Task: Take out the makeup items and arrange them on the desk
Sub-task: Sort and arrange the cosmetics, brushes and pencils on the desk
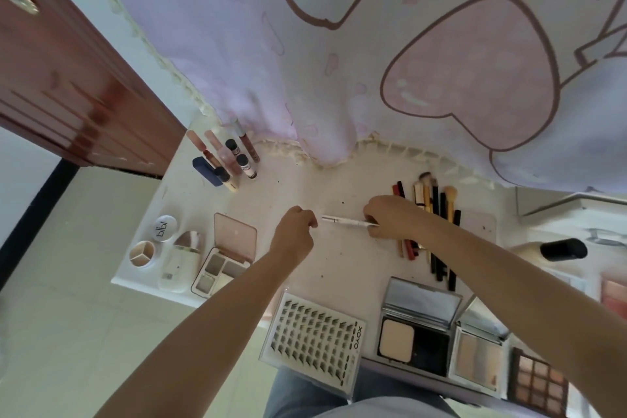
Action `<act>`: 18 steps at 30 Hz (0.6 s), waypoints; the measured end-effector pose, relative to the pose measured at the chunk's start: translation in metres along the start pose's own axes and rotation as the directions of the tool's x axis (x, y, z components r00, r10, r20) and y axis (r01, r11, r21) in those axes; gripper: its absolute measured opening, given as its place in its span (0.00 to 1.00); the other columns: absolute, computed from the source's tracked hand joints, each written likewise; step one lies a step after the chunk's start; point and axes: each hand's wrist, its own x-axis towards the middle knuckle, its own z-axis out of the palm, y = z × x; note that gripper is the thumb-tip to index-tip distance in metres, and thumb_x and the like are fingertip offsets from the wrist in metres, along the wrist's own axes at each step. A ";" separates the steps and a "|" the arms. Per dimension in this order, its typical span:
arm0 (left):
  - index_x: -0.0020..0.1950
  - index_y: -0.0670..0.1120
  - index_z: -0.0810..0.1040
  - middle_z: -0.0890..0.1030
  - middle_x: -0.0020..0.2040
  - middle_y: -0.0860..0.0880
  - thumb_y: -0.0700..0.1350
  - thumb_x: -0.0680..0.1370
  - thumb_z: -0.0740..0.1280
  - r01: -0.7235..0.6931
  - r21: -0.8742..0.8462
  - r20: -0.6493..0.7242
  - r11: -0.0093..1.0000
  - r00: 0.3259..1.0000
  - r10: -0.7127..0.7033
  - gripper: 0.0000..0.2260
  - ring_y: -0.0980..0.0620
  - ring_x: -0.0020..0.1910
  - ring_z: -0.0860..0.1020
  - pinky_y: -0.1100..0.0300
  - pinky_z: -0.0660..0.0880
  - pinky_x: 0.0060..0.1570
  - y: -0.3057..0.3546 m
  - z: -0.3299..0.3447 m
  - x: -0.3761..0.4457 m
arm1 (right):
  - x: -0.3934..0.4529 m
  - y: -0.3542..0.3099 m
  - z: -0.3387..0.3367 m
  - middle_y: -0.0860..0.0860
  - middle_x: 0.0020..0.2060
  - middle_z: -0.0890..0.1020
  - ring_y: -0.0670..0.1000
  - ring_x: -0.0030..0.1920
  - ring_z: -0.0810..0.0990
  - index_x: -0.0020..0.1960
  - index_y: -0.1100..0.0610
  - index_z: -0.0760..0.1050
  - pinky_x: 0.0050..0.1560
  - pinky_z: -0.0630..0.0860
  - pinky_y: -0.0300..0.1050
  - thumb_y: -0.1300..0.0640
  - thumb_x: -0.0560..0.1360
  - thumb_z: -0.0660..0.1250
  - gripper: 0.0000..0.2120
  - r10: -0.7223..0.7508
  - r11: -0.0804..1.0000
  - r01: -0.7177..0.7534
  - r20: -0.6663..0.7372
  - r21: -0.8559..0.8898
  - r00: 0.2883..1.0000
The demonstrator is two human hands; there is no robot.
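Observation:
My right hand (390, 215) grips one end of a thin white pen-like makeup stick (346, 221) that lies level over the middle of the white desk (298, 187). My left hand (296, 229) hovers just left of the stick's free end, fingers curled; whether it pinches something small I cannot tell. Brushes and pencils (432, 231) lie in a row under and behind my right wrist. Small tubes and bottles (227, 159) are lined up at the back left.
Front left hold a round jar (164, 228), a divided pot (142, 254), a white case (179, 258) and an open pink palette (224, 258). Near me lie a lash tray (315, 343), open compacts (417, 329) and an eyeshadow palette (539, 380). A pink curtain (305, 61) hangs behind.

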 end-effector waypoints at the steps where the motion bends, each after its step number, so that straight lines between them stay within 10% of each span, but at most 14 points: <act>1: 0.53 0.37 0.77 0.67 0.45 0.48 0.27 0.73 0.55 0.016 -0.008 -0.014 1.000 1.000 -0.016 0.15 0.44 0.52 0.74 0.63 0.67 0.46 0.001 0.000 0.003 | -0.003 0.002 -0.003 0.51 0.40 0.70 0.50 0.38 0.70 0.49 0.61 0.74 0.30 0.61 0.38 0.57 0.74 0.60 0.09 0.017 0.999 -0.014 -0.062 0.041 0.998; 8: 0.58 0.39 0.75 0.74 0.58 0.42 0.29 0.74 0.55 0.033 -0.032 -0.023 0.999 0.999 -0.034 0.17 0.44 0.58 0.72 0.61 0.68 0.53 0.011 0.002 0.018 | -0.038 0.013 -0.012 0.44 0.30 0.69 0.44 0.28 0.67 0.48 0.57 0.73 0.28 0.64 0.35 0.60 0.77 0.59 0.05 0.140 0.892 0.012 -0.301 0.452 0.943; 11: 0.63 0.39 0.72 0.74 0.61 0.42 0.34 0.77 0.57 -0.170 -0.021 -0.134 0.985 0.977 0.166 0.15 0.44 0.63 0.68 0.64 0.59 0.60 0.021 -0.005 0.008 | -0.049 0.010 -0.016 0.45 0.29 0.71 0.40 0.24 0.69 0.44 0.52 0.71 0.25 0.65 0.30 0.62 0.77 0.59 0.06 0.194 0.778 0.038 -0.298 0.627 0.934; 18: 0.59 0.39 0.70 0.76 0.50 0.41 0.46 0.80 0.54 -0.462 0.048 -0.126 0.885 0.876 0.465 0.14 0.42 0.47 0.73 0.60 0.63 0.41 0.060 -0.035 -0.013 | -0.051 -0.016 -0.050 0.47 0.21 0.65 0.42 0.19 0.63 0.35 0.54 0.68 0.23 0.62 0.37 0.64 0.78 0.54 0.14 0.417 0.403 0.150 -0.328 0.903 0.848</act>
